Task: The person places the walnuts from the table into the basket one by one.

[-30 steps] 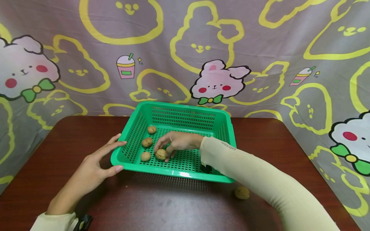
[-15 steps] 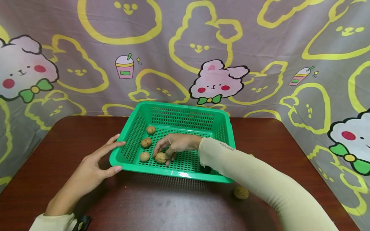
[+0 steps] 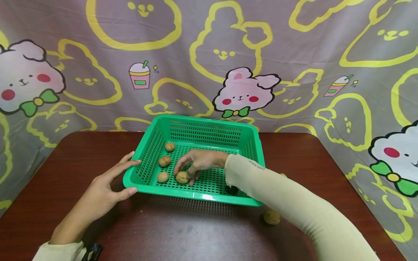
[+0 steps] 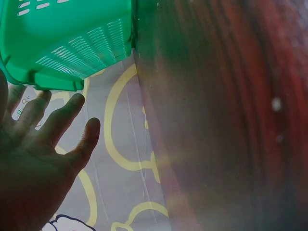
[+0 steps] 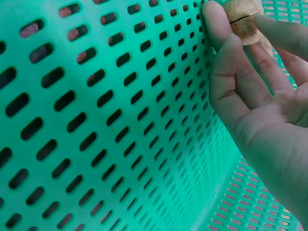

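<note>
Right hand (image 3: pixel 205 159) pinching walnut (image 3: pixel 181 177) in basket (image 3: pixel 259 154), long axis running roughly along basket's front rim; three other walnuts (image 3: pixel 164 161) lying near left wall. Left hand (image 3: pixel 106 186) touching basket, fingers spread.

ok so I'm counting 4 walnuts (image 3: pixel 164 161) sitting in 1 green basket (image 3: pixel 192 193), and 1 loose walnut (image 3: pixel 271 217) is lying out on 1 brown table (image 3: pixel 156 232). 1 tan bit (image 3: pixel 283 175) is also peeking out past the right sleeve (image 3: pixel 294 199), too covered for me to be calling it. 2 hands are showing, 1 left hand (image 3: pixel 102 190) and 1 right hand (image 3: pixel 202 162). In the head view, 1 printed cloth (image 3: pixel 183 43) is showing 3 white cartoon heads (image 3: pixel 245 90), 3 green bows (image 3: pixel 236 112) and 2 pink cups (image 3: pixel 139 78).
</note>
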Tool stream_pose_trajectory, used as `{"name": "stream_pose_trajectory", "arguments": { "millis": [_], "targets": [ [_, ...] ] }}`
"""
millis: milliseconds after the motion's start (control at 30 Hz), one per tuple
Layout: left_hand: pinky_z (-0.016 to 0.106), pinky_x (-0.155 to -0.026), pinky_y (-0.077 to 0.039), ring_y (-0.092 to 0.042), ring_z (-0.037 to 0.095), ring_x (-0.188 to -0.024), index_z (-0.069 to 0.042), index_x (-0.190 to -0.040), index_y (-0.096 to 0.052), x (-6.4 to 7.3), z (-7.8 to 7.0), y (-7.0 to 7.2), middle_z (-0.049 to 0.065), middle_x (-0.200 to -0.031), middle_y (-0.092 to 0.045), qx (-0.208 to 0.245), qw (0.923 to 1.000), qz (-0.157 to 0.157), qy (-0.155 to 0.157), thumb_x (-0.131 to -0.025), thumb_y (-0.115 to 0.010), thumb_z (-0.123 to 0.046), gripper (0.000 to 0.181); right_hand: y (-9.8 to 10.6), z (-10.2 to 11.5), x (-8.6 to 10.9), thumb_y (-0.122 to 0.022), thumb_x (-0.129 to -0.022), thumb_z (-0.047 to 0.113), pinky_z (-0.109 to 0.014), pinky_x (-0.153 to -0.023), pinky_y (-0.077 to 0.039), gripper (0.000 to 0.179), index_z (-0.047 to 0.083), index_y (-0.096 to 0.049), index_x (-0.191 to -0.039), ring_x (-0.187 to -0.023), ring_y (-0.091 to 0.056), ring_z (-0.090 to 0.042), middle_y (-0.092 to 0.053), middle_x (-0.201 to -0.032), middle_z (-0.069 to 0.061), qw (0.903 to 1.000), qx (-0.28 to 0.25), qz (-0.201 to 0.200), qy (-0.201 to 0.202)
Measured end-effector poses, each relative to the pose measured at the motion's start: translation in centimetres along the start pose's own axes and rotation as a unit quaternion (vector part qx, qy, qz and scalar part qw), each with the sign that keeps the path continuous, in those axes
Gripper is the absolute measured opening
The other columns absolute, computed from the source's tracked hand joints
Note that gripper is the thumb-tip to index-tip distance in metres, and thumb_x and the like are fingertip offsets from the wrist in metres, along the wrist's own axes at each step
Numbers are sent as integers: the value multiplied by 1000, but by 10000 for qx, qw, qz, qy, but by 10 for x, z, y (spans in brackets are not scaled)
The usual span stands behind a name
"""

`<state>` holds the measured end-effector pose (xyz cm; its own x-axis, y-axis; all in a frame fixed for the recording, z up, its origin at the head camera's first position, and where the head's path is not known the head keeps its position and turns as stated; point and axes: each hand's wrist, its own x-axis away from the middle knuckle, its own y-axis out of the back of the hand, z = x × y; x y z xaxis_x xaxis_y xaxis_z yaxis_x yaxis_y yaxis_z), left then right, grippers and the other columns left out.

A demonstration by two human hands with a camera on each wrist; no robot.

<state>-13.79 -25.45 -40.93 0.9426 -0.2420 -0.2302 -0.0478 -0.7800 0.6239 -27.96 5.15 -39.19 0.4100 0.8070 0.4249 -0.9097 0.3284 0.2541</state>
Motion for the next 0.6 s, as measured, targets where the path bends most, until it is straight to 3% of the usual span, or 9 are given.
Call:
{"name": "stream_pose_trajectory", "arguments": {
  "millis": [200, 367, 600],
  "targets": [
    [75, -111, -26, -21, -17, -146, -30, -151, -54, 0, -1, 0, -3, -173, -30, 82, 9999, 63, 45, -88, -86, -19, 71, 7, 10, 10, -62, -93, -3, -48, -87, -61, 43, 5, -67, -135, -90, -78, -35, -64, -143, -11, 9997, 150, -185, 91],
    [77, -109, -27, -21, -16, -147, -30, -150, -55, 0, -1, 0, -3, -173, -30, 69, 10000, 53, 21, -88, -86, -20, 70, 20, 28, 33, -65, -98, 1, -58, -98, -56, 41, 1, -63, -140, -96, -77, -36, -61, -148, -15, 9983, 128, -509, 263],
    [78, -109, -27, -22, -16, -147, -32, -151, -54, 0, -2, 1, -2, -173, -30, 40, 10000, 58, 58, -88, -86, -21, 71, 30, 49, 90, -66, -100, 8, -40, -87, -60, 36, 8, -67, -136, -99, -77, -32, -66, -141, -5, 9909, 481, -1129, 549]
  ]
}}
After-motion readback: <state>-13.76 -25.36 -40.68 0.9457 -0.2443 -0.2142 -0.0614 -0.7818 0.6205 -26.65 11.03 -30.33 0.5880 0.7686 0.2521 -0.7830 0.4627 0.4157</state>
